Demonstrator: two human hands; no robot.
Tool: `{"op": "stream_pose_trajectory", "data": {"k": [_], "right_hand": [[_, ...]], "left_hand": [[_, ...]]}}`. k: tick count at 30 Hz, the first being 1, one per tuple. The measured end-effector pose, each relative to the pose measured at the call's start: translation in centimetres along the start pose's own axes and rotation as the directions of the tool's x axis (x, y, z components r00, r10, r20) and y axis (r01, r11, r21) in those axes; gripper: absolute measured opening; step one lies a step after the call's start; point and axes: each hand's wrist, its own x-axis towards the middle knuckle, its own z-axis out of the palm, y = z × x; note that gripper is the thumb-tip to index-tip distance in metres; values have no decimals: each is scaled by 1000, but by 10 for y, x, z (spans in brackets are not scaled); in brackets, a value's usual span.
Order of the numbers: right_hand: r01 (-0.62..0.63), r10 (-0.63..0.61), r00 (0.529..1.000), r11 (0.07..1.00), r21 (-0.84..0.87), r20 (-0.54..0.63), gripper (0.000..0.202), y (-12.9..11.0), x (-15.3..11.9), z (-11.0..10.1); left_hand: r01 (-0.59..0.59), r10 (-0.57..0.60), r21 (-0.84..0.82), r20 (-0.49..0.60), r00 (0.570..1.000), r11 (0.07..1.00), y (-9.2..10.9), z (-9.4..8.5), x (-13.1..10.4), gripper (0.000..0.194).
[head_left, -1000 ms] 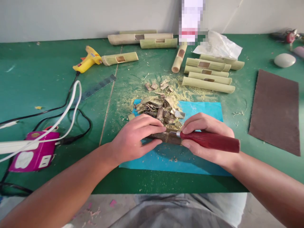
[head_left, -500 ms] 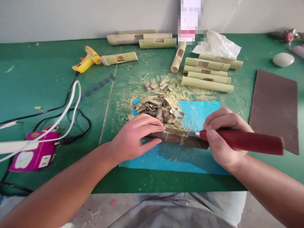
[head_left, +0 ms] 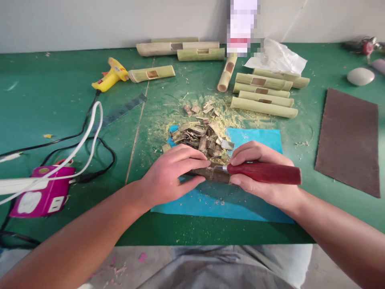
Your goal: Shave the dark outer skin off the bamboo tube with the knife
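Observation:
A dark brown bamboo tube lies crosswise over a blue sheet. My left hand is closed over the tube's left part, fingers on top and thumb on the near side. My right hand grips the red handle of a carving knife. Its short metal blade rests against the tube near some pale scored lines, just right of my left fingertips. The right end of the tube is hidden by my right hand. Behind the tube is a heap of bamboo chips amid yellowish shavings.
Several cut pale bamboo tubes lie at the back right, others along the wall. A yellow glue gun, a clear ruler and a magenta power strip with cables are on the left. Brown sandpaper lies at right.
My right hand has moved left along the tube, bringing the knife blade to the scored lines. The handle has swung more toward level. My left hand has stayed in place.

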Motion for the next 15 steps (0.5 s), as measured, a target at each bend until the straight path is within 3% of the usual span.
{"op": "stream_pose_trajectory", "data": {"k": [6, 10, 12, 15], "right_hand": [[51, -59, 995, 993, -103, -76, 15, -3, -4, -3], [38, -47, 938, 999, -32, -344, 17, 3, -13, -4], [38, -44, 945, 999, -25, -324, 13, 3, -13, -3], [16, -22, 987, 999, -41, -157, 10, -1, -7, -2]], "left_hand": [[17, -17, -16, 9, 1000, 1000, 0, 0, -1, 18], [-1, 1, -16, 8, 1000, 1000, 0, 0, -1, 17], [-2, 2, -14, 11, 1000, 1000, 1, 0, 0, 17], [0, 0, -8, 10, 1000, 1000, 1, 1, 0, 17]]}}
